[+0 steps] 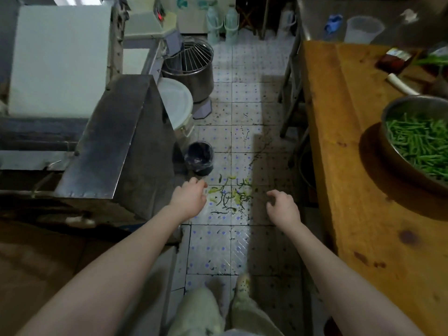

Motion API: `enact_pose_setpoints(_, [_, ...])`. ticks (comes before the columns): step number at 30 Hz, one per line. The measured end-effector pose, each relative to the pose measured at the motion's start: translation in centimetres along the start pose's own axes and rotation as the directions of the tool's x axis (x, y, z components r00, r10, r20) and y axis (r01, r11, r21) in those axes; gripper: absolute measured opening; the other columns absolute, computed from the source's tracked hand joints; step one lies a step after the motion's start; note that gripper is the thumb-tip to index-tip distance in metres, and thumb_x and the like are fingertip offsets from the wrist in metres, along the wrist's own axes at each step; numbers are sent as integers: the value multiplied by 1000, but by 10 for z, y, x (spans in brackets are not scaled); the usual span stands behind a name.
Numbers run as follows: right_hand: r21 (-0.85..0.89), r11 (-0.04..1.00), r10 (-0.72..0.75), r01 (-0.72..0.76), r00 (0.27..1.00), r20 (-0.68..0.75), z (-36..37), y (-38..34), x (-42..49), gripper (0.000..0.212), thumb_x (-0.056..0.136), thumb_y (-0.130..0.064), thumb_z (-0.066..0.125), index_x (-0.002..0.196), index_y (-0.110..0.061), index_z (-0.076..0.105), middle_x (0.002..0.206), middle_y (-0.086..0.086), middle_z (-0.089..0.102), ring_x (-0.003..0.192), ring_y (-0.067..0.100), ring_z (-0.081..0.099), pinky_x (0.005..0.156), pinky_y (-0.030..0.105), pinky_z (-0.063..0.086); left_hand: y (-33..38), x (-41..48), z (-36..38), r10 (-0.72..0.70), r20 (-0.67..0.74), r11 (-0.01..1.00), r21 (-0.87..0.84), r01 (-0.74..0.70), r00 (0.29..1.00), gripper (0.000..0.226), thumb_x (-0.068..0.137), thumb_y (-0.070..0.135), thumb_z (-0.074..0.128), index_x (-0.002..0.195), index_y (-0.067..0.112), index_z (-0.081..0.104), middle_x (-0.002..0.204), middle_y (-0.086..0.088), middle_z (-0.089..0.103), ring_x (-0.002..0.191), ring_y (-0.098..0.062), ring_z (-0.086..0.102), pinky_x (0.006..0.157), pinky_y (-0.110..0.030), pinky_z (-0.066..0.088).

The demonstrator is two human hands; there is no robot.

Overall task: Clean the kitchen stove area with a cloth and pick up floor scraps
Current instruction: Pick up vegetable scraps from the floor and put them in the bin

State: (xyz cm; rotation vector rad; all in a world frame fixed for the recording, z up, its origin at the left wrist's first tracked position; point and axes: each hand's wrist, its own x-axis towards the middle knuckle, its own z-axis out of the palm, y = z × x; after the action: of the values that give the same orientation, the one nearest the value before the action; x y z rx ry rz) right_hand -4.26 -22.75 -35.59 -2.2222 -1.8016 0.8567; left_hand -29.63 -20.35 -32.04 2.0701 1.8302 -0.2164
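Observation:
Green and yellowish vegetable scraps (230, 195) lie scattered on the tiled floor (218, 248) in the aisle. My left hand (190, 198) hangs just left of the pile, fingers loosely curled, holding nothing. My right hand (282, 206) hovers to the right of the pile, fingers apart and curled downward, also empty. Both hands are above the floor and do not touch the scraps. A small black bin (200, 157) with a plastic liner stands just beyond the scraps. No cloth is in view.
A steel counter (109, 146) runs along the left, with a white lidded bucket (177, 103) and a mixer bowl with wire guard (190, 65) behind it. On the right a wooden table (358, 190) holds a metal bowl of green beans (417, 141). My legs (218, 311) are below.

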Motion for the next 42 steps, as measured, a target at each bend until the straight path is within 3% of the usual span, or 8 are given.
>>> enact_pose_setpoints(5, [-8,999,39,-39,997,73,12,0,52,35,91,-17,54,126,-17,56,122,8,59,115,26,52,95,43,47,-9,51,9,-52,62,997,-51,55,997,40,94,22,44,134,18,42,134,-9,45,118,-29,48,93,-39,40])
enact_pose_setpoints(13, [26,968,244,-249,962,122,46,-14,145,40,90,-16,56,130,-15,53,124,9,59,112,27,56,94,41,48,-30,165,17,-52,153,983,-169,78,987,39,94,20,44,134,15,44,136,-9,44,123,-27,44,99,-38,37])
enact_pose_setpoints(21, [32,960,272,-280,950,152,97,2,247,37,87,-12,57,123,-13,58,119,9,63,112,28,56,93,38,49,-53,259,70,-108,182,974,-175,141,977,38,94,18,45,131,17,45,131,-7,47,117,-27,49,97,-40,41])
enact_pose_setpoints(28, [32,973,222,-230,961,166,193,54,335,34,87,-9,55,121,-10,59,116,13,63,111,30,56,93,38,48,-70,341,193,-104,170,985,-120,125,980,39,94,16,42,133,20,44,131,-2,46,116,-20,49,97,-33,39])
enact_pose_setpoints(35, [125,963,221,-239,964,148,326,135,427,37,87,-10,56,124,-13,57,121,8,62,113,25,56,95,40,48,-117,418,363,-136,205,982,-98,158,969,42,93,14,40,135,16,42,135,-7,45,114,-22,49,94,-35,38])
enact_pose_setpoints(39, [125,970,191,-210,970,148,403,178,470,41,87,-11,58,127,-18,55,126,3,59,106,23,60,88,42,53,-151,454,455,-177,197,982,-27,186,964,45,93,12,41,137,20,40,139,-3,43,115,-20,50,92,-34,40])
enact_pose_setpoints(42, [121,978,155,-170,980,124,455,203,500,41,87,-9,58,127,-16,56,125,5,60,104,21,61,90,34,50,-179,478,513,-178,174,984,35,175,968,45,91,11,46,135,20,42,137,-2,44,111,-20,53,88,-33,43])
